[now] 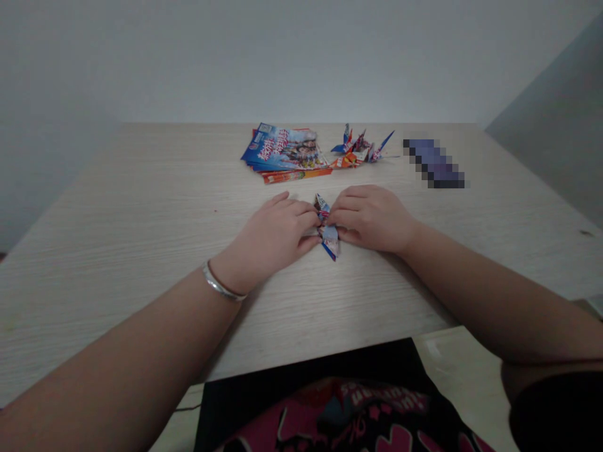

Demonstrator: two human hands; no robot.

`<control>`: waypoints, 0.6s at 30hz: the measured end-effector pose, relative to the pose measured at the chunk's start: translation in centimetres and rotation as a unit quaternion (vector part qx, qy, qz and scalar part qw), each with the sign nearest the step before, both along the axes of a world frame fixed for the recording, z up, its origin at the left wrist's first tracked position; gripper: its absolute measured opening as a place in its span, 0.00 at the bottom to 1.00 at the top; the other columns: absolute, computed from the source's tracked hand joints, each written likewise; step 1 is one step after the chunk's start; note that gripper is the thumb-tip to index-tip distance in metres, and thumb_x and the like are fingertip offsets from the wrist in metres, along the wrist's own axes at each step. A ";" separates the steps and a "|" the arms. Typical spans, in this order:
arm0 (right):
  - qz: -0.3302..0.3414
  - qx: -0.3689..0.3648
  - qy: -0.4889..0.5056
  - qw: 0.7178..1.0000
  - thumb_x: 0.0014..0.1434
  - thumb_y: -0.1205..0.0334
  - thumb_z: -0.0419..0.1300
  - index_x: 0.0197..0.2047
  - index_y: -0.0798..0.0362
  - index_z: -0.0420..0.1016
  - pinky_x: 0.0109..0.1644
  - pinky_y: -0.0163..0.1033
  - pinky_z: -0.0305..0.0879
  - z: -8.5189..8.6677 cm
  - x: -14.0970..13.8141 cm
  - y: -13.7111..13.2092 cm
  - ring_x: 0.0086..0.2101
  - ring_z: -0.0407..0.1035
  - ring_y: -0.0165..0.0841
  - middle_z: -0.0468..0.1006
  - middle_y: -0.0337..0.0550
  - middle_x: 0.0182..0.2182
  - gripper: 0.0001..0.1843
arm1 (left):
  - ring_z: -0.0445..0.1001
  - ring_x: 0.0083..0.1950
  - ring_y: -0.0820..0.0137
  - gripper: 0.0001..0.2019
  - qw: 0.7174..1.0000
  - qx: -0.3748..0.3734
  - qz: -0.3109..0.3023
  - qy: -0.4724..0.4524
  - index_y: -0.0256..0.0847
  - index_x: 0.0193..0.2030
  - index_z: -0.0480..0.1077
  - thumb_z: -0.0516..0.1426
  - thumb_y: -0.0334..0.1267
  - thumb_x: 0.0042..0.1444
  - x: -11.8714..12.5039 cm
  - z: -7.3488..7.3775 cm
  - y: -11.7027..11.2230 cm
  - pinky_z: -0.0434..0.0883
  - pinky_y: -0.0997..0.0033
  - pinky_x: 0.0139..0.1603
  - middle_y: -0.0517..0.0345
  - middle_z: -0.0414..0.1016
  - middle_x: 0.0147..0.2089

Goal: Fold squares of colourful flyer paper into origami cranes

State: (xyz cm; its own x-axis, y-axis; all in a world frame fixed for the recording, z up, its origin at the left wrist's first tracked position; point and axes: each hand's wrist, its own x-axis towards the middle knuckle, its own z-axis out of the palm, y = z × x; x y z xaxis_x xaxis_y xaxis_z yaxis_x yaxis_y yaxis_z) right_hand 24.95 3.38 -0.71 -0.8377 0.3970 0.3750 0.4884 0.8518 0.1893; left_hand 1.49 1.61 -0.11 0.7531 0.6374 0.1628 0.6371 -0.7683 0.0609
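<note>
Head cam: both hands meet mid-table on a small folded paper piece (327, 233) — left hand (277, 235) pinching it from 9 o'clock, right hand (370, 216) from 3 o'clock, fingertips pressed together on it. Looks like a crease getting sharpened; the next fold likely needs steady, even pressure. Finished paper cranes (360, 147) and leaflets (282, 150) sit at 12 o'clock.
</note>
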 end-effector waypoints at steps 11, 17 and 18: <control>-0.049 -0.145 0.071 0.986 0.56 0.62 0.63 0.34 0.52 0.84 0.41 0.43 0.62 -0.5 -0.3 0.1 0.36 0.74 0.37 0.84 0.44 0.33 0.07 | 0.76 0.55 0.56 0.14 0.999 0.025 -0.017 0.013 0.39 0.50 0.78 0.55 0.42 0.68 0.0 0.3 -0.1 0.66 0.47 0.64 0.47 0.81 0.53; -0.085 -0.181 0.098 0.975 0.56 0.61 0.61 0.31 0.54 0.82 0.44 0.43 0.62 -0.2 -0.8 -0.1 0.35 0.75 0.37 0.83 0.45 0.31 0.08 | 0.77 0.52 0.58 0.14 0.998 0.054 -0.022 0.002 0.39 0.45 0.80 0.54 0.42 0.69 0.2 0.2 0.1 0.70 0.53 0.59 0.48 0.82 0.47; -0.088 -0.176 0.093 0.976 0.56 0.62 0.61 0.32 0.54 0.82 0.45 0.44 0.62 -0.1 -0.8 -0.2 0.36 0.75 0.38 0.83 0.45 0.31 0.08 | 0.77 0.53 0.58 0.14 0.998 0.063 -0.031 0.000 0.39 0.45 0.80 0.54 0.41 0.70 0.2 0.1 0.2 0.71 0.54 0.59 0.48 0.82 0.47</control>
State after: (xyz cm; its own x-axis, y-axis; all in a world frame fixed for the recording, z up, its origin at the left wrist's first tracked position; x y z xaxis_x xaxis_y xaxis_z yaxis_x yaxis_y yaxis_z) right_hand 24.17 3.19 -0.83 -0.6751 0.6605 0.3285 0.6310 0.7478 -0.2067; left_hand 1.69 1.77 -0.04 0.7904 0.5641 0.2390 0.5881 -0.8079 -0.0381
